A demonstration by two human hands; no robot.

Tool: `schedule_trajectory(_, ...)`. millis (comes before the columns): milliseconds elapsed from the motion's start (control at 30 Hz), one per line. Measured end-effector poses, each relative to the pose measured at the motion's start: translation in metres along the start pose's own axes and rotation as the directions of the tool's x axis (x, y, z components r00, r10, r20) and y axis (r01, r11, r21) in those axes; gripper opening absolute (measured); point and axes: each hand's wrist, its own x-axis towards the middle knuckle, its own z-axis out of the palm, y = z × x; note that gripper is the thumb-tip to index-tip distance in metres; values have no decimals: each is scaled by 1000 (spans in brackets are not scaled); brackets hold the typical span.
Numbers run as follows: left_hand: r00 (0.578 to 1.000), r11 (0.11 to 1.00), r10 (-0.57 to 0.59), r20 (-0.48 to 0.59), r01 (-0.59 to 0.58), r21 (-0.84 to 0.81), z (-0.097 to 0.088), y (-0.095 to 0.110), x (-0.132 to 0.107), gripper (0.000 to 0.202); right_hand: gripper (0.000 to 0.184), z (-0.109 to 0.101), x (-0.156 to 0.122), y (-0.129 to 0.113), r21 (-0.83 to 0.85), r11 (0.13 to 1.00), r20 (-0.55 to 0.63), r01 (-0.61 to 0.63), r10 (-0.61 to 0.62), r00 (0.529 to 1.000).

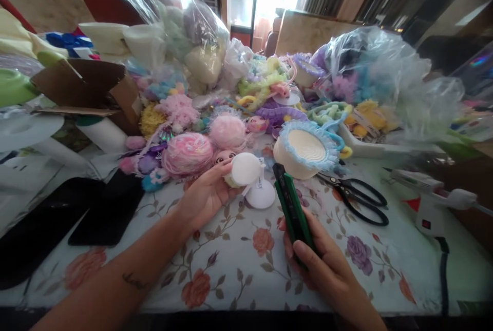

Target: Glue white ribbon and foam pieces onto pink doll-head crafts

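My left hand (204, 195) is closed round a small white foam piece (244, 169), holding it up above the floral tablecloth (239, 259). My right hand (319, 264) grips a green and black utility knife (292, 208), its tip pointing up toward the foam piece. Just beneath the foam piece a flat white disc (262, 196) lies on the cloth. Beyond the knife tip sits a cream basket with a blue lace rim (304, 149). A small doll head (225, 156) rests behind my left hand.
Black scissors (360, 195) and a white glue gun (427, 197) lie to the right. Pink and pastel pompoms (188, 154), lace trims and plastic bags of craft goods (370, 69) fill the back. A cardboard box (92, 87) and black flat objects (108, 213) are at the left.
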Motion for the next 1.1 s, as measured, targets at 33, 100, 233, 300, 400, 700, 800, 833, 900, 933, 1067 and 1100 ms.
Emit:
schedule_trajectory(33, 1000, 1000, -6, -3, 6, -2, 0, 0, 0, 30, 48, 0, 0, -1, 10, 1000, 2, -3, 3, 1000)
schedule_trajectory(100, 1000, 1000, -17, -4, 17, -6, 0, -1, -1, 31, 47, 2, 1, -2, 34, 999, -39, -19, 20, 999)
schedule_trajectory(233, 999, 1000, -17, 35, 17, 4, -2, -2, -1, 34, 47, 4, 4, 0, -12, 1000, -190, -28, 25, 982)
schedule_trajectory(300, 999, 1000, -18, 50, 17, 19, -3, -2, -1, 36, 45, 3, 5, 3, -125, 992, -234, 28, -57, 971)
schedule_trajectory(400, 998, 999, -17, 68, 14, 37, -4, -3, 0, 34, 40, 4, 7, 6, -318, 940, -285, 121, -216, 934)
schedule_trajectory(700, 993, 995, 42, 108, -52, 87, -5, -4, -2, 30, 41, 21, 12, 5, -655, 710, -259, 258, -532, 806)
schedule_trajectory(800, 993, 995, 44, 113, -53, 84, -7, -4, -2, 30, 43, 25, 15, 7, -676, 688, -248, 265, -551, 797)
schedule_trajectory(833, 992, 996, 45, 120, -54, 73, -7, -4, -2, 28, 43, 25, 16, 8, -683, 679, -240, 269, -557, 795)
schedule_trajectory(900, 991, 998, 40, 130, -45, 41, -7, -3, -2, 24, 43, 26, 18, 8, -696, 661, -221, 280, -568, 793)
schedule_trajectory(933, 991, 999, 35, 132, -38, 22, -6, -3, -3, 22, 44, 27, 19, 8, -700, 654, -210, 287, -573, 792)
schedule_trajectory(1067, 992, 999, 23, 123, -19, -29, -2, 0, -6, 24, 46, 28, 20, 6, -703, 635, -170, 320, -588, 791)
schedule_trajectory(1100, 993, 999, 31, 116, -28, -29, 0, 1, -7, 27, 46, 28, 20, 5, -706, 629, -161, 324, -589, 792)
